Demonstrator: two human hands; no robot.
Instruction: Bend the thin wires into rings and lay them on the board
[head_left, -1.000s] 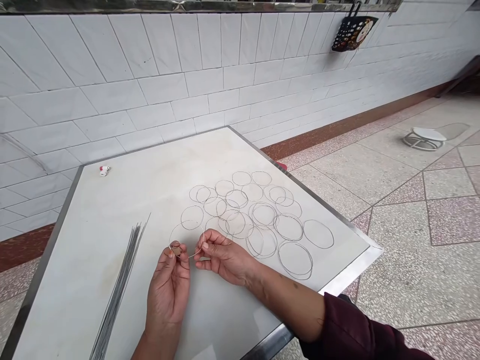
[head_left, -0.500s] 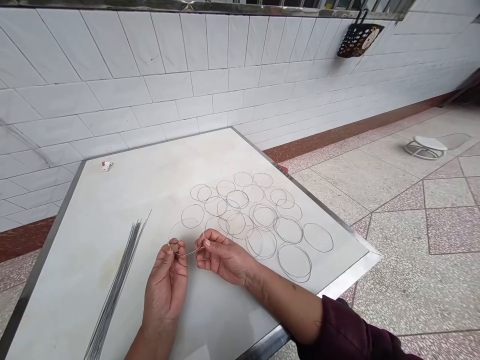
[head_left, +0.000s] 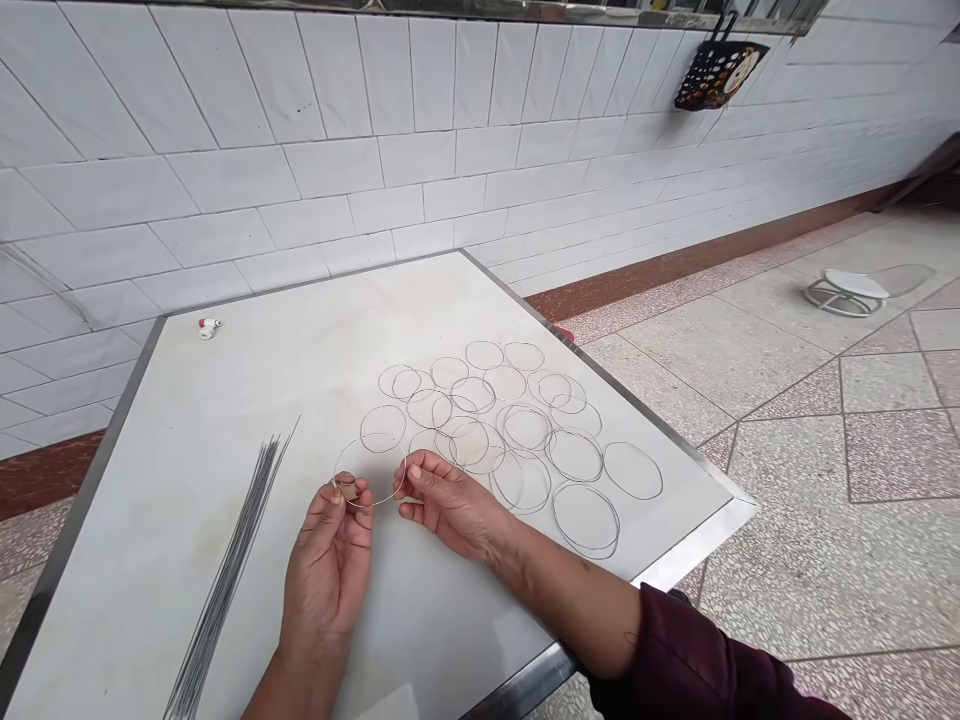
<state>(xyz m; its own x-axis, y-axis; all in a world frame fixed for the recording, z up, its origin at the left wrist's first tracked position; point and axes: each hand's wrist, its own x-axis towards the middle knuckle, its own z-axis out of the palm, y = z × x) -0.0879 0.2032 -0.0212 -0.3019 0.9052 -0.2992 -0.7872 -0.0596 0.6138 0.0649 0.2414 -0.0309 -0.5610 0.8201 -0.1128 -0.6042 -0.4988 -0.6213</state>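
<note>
A thin wire ring (head_left: pixel 382 503) is held up between my hands above the white table. My left hand (head_left: pixel 328 570), palm up, pinches the ring's left side between thumb and fingers. A small brown piece (head_left: pixel 348 487) shows at those fingertips; what it is I cannot tell. On the ring's right side, the fingertips of my right hand (head_left: pixel 454 508) are closed around the wire. Many similar wire rings (head_left: pixel 576 480) lie flat and overlapping beyond and right of my right hand. Left of my left hand rests a bundle of straight grey wires (head_left: pixel 223 575).
The white table (head_left: pixel 300 330) has a metal edge and stands by a tiled wall (head_left: pixel 420 160). Small red and white fittings (head_left: pixel 209 328) lie at its far left corner. A dark dotted bag (head_left: pixel 716 75) hangs on the wall. A low white stool (head_left: pixel 851 290) is on the floor.
The view has shifted slightly. Both hands keep hold of the ring, and the right fingers have drawn in a little at its right side.
</note>
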